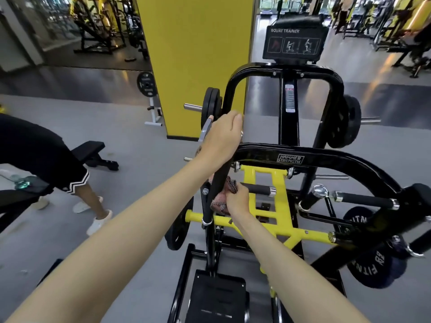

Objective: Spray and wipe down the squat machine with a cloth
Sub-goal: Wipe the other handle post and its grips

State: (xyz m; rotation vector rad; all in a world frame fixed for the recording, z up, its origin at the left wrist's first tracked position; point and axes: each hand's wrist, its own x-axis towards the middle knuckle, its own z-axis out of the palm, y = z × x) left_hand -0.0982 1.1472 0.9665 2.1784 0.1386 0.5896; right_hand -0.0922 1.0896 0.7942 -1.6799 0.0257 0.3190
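Black tubing of the squat machine (326, 156) fills twelve o'clock. The left hand (221, 136) curls round its upright. At six o'clock from it, the right hand (238, 199) bunches a patterned cloth (219, 203) against the upright, fingertips hidden.

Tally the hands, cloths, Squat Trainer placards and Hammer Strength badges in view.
Hands: 2 (left hand gripping the upright bar, right hand)
Cloth: 1
Squat Trainer placard: 1
Hammer Strength badge: 1
Total: 5
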